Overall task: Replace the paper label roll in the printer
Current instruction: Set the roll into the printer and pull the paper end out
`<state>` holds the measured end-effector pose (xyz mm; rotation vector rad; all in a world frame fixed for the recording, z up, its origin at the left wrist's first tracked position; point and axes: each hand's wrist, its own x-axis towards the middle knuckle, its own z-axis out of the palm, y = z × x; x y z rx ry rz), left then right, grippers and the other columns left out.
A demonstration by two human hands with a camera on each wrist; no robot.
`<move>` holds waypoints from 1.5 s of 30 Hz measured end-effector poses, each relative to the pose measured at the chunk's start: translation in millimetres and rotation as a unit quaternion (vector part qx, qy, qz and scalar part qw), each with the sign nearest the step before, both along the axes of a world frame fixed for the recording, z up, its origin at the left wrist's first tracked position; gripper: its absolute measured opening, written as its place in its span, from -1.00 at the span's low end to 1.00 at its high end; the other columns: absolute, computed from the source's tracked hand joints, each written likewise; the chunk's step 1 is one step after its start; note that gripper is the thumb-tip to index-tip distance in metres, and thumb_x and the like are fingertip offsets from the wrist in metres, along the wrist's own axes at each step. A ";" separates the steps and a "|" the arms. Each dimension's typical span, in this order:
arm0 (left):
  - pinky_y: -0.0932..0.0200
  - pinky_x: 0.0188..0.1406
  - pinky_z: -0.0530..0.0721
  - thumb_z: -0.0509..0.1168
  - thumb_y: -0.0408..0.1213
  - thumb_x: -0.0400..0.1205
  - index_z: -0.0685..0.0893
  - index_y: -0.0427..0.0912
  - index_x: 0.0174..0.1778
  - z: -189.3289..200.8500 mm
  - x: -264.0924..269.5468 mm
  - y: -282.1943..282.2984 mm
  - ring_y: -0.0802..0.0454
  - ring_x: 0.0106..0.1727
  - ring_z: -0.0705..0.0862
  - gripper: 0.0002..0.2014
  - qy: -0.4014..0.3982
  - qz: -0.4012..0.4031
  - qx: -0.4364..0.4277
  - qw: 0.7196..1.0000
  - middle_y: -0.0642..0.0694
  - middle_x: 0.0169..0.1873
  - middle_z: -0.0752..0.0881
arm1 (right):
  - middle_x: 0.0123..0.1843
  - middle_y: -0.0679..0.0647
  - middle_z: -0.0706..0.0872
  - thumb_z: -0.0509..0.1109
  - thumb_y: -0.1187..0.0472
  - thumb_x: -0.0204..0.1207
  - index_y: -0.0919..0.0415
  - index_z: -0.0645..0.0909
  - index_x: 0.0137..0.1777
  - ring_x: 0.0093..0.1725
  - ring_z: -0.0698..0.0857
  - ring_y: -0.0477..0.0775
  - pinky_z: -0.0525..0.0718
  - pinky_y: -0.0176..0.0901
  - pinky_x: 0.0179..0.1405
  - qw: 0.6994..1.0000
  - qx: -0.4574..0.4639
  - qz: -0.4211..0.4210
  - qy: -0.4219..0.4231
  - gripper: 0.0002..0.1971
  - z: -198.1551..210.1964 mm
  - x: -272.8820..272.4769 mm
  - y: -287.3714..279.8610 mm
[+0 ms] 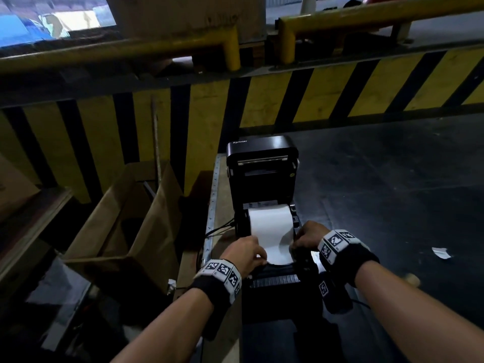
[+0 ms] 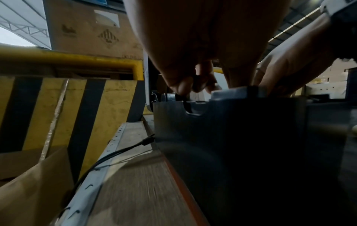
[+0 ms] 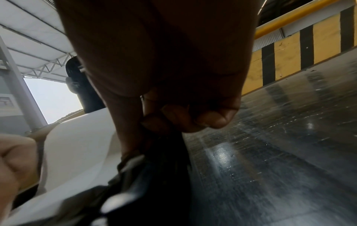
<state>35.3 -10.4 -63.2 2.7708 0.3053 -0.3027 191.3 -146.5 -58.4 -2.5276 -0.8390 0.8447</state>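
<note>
A black label printer [image 1: 262,163] stands on a narrow wooden board, its lid raised upright. A white label roll [image 1: 269,218] sits in the open bay, and its loose paper end [image 1: 277,251] is drawn forward over the front of the printer. My left hand [image 1: 258,254] pinches the paper's left edge with curled fingers [image 2: 181,87] above the printer body [image 2: 231,122]. My right hand [image 1: 297,243] holds the right edge. In the right wrist view its curled fingers [image 3: 212,120] press by a black printer part, beside the white paper [image 3: 81,145].
An open cardboard box [image 1: 125,213] stands left of the board's metal edge [image 1: 212,205]. A cable [image 1: 220,227] runs from the printer's left side. A yellow-and-black striped barrier [image 1: 262,106] runs behind. A dark surface [image 1: 392,192] with a paper scrap [image 1: 442,252] lies to the right.
</note>
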 end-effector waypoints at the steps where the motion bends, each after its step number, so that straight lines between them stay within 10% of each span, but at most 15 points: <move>1: -0.04 0.16 0.59 0.26 -0.11 0.62 0.76 -0.17 0.06 -0.1 1.1 -0.4 -0.14 0.14 0.60 -0.74 0.001 -0.011 0.002 1.000 -0.20 0.06 0.62 | -0.06 0.21 0.82 0.60 0.09 0.16 0.27 0.78 -0.08 -0.09 0.74 0.14 0.59 -0.22 -0.20 1.000 0.003 -0.002 -0.021 -0.64 0.5 -0.7 -1.3; 11: 0.09 0.00 0.53 0.33 -0.15 0.58 0.79 -0.22 0.03 8.7 -5.1 -5.0 -0.15 0.06 0.64 -0.75 -0.005 -0.038 -0.062 0.997 -0.23 0.00 0.67 | 0.13 0.04 0.64 0.41 0.03 0.44 0.08 0.71 0.11 0.08 0.63 0.00 0.61 -0.16 0.10 0.975 0.067 0.185 -0.103 -0.72 9.1 -50.7 -45.7; 28: -0.04 0.10 0.65 0.21 -0.20 0.59 0.71 -0.12 0.06 12.6 -60.9 -44.0 -0.09 0.14 0.62 -0.77 -0.040 -0.060 0.048 0.996 -0.11 0.07 0.68 | 0.03 0.06 0.71 0.30 0.09 0.53 0.12 0.76 0.03 0.05 0.65 0.02 0.48 -0.32 -0.18 0.964 0.093 0.210 -0.136 -0.76 14.5 -86.1 -79.2; 39: 0.00 0.09 0.69 0.26 -0.24 0.56 0.78 -0.20 0.02 13.0 -76.3 -55.0 -0.10 0.06 0.72 -0.76 -0.013 -0.081 -0.012 0.997 -0.15 0.02 0.80 | -0.35 -0.21 0.52 0.45 0.05 0.39 0.03 0.81 -0.17 -0.34 0.49 -0.27 0.36 -0.48 -0.36 0.969 0.087 0.207 -0.105 -0.87 4.3 -98.7 -91.8; 45: 0.13 0.04 0.67 0.34 -0.16 0.54 0.80 -0.20 -0.01 15.1 -69.6 -49.3 0.00 -0.02 0.74 -0.76 0.026 -0.090 -0.054 0.994 -0.12 -0.03 0.83 | -0.14 -0.01 0.76 0.48 0.14 0.36 0.15 0.77 0.01 -0.37 0.57 -0.28 0.46 -0.57 -0.32 0.972 0.047 0.225 -0.041 -0.77 7.4 -92.6 -90.3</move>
